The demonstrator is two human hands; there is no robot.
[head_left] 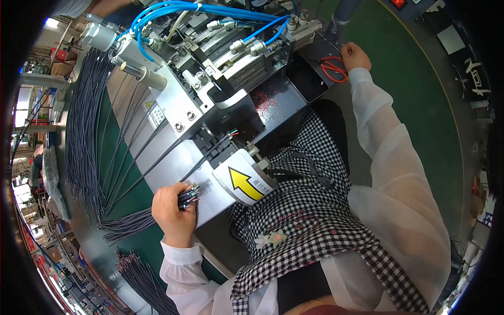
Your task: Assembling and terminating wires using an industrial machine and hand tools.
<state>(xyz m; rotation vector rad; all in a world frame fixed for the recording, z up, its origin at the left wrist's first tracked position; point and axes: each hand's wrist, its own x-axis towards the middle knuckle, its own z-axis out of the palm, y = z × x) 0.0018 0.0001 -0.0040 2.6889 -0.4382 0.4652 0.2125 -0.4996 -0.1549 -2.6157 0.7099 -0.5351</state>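
My left hand is wrapped round a bundle of black cables, whose stripped ends show small coloured wires. The rest of this bundle trails off to the left. Just right of that hand is a white round cover with a yellow arrow on the machine. Single cables lie across the metal plate into a toothed black feed, and one stripped end pokes out there. At the far right, my right hand is closed beside red-handled scissors; what its fingers hold is hidden.
Blue air hoses arch over the machine. Red scraps lie on its dark tray, next to a black bin. Long black cables cover the green table at left, with another bundle nearer. Another person's arm shows at top left.
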